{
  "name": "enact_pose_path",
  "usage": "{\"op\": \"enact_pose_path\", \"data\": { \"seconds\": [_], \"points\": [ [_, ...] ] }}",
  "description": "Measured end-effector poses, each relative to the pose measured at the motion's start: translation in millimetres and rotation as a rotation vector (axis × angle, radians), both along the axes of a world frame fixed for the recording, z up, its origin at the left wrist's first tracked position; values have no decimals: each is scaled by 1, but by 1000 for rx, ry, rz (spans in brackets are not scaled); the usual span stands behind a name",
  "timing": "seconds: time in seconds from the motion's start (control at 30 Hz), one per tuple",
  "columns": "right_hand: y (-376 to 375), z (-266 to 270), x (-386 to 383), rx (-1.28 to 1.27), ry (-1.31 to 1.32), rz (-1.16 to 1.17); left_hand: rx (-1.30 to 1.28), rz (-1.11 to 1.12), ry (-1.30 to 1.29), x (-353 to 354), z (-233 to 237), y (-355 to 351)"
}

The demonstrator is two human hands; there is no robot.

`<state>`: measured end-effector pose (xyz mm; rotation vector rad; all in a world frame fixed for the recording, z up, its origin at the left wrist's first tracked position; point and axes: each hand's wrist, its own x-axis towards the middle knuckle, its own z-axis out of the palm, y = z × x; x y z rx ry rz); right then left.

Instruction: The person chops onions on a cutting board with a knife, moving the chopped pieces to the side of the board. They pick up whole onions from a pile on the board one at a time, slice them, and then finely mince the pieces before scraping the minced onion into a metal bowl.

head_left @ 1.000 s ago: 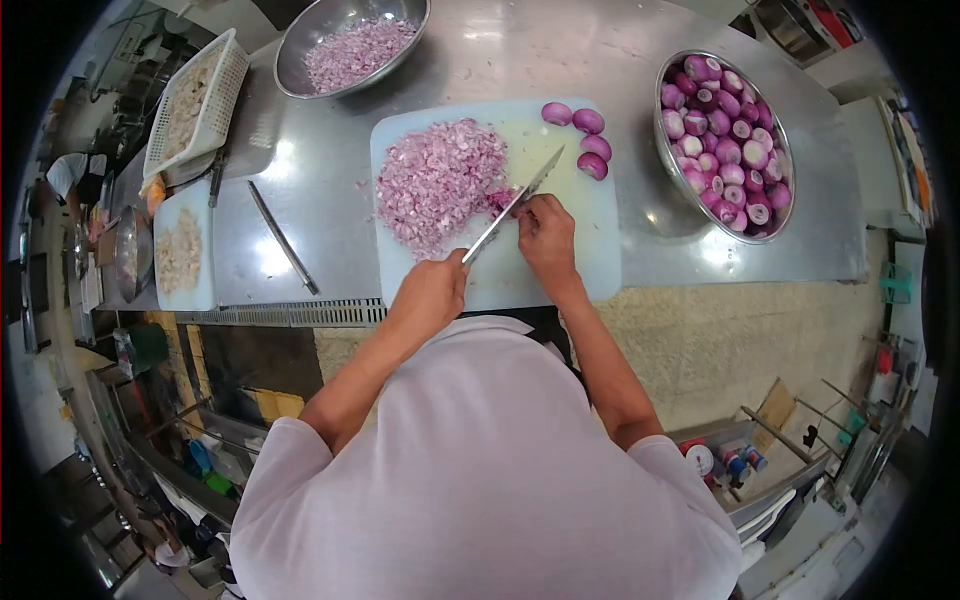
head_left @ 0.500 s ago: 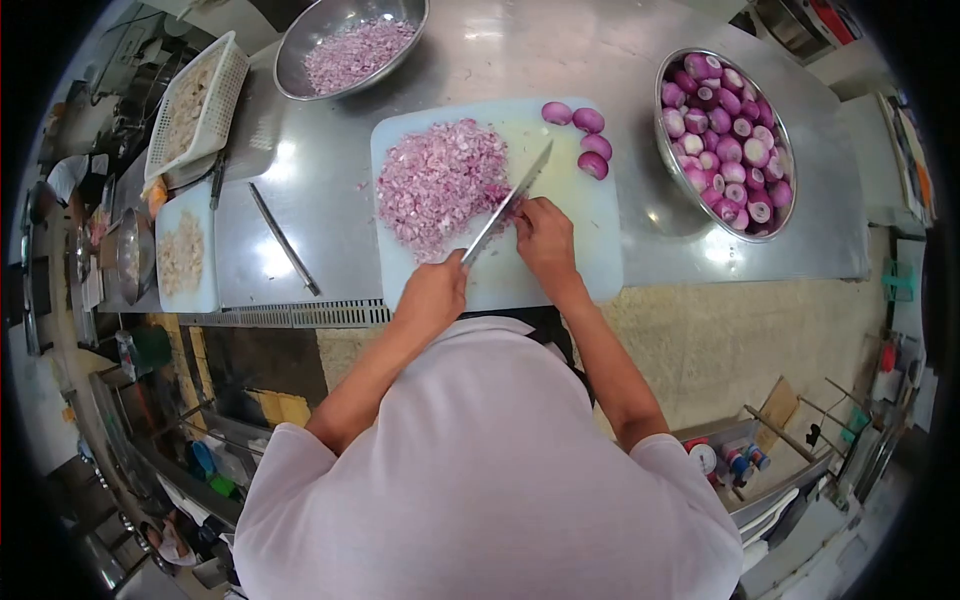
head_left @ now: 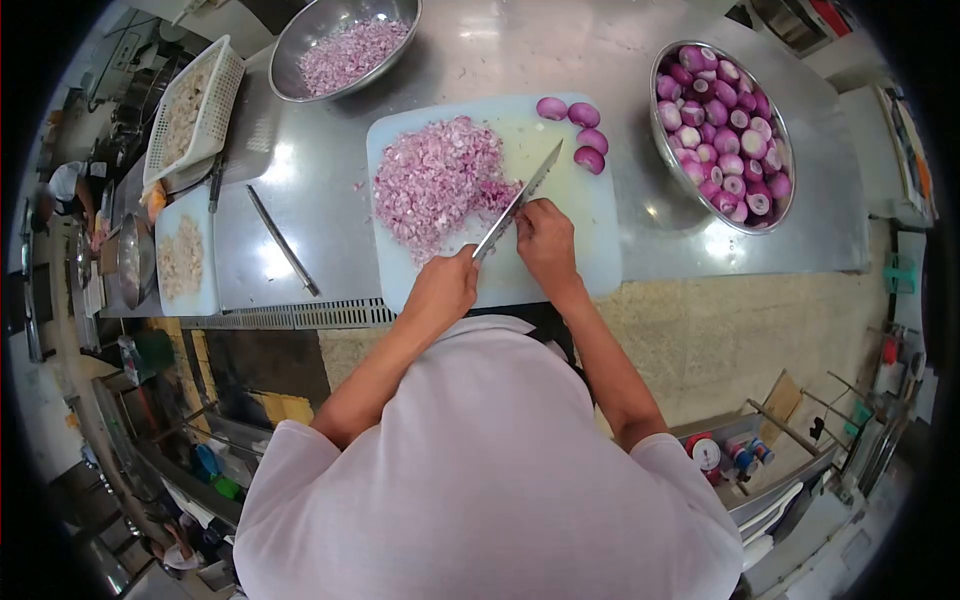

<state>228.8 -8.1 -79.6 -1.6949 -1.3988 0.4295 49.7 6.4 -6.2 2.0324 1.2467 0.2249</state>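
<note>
My left hand [head_left: 441, 292] is wrapped round the handle of a knife [head_left: 513, 205], whose blade slants up and to the right over a white cutting board [head_left: 595, 235]. Beside the blade, my right hand [head_left: 546, 240] has its fingers bent and pressed together at the edge of some chopped onion; what they hold is hidden. A big pile of chopped purple onion [head_left: 435, 185] covers the board's left part. Several whole peeled onions [head_left: 590, 140] lie at the board's upper right.
At the right stands a steel bowl of peeled onions [head_left: 725, 140]. A bowl of chopped onion [head_left: 355, 55] is at the upper left, near a white basket [head_left: 215, 110]. A metal rod [head_left: 282, 240] lies left of the board. Another person [head_left: 72, 185] is at the far left.
The knife and my left hand have shifted slightly to the right, and the blade has moved away from the big pile. My right hand has hardly moved.
</note>
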Motion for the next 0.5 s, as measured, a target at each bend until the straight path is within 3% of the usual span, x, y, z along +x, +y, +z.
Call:
{"op": "enact_pose_path", "data": {
  "seconds": [0.07, 0.17, 0.27, 0.37, 0.5],
  "points": [
    [-1, 2, 2, 29, 14, 1, 23, -26, 38, -2, -11, 1],
    [-4, 1, 3, -7, -41, -13, 6, -2, -3, 0, 12, -3],
    [-3, -3, 4, 15, -10, -11, 3, -28, 36, 4, -13, -3],
    [-5, -2, 6, -24, -13, -16, -12, -31, 39, 4, 13, 0],
    [-7, -5, 6, 17, 7, -35, 0, -26, 13, 3, -6, -3]
  ]
}}
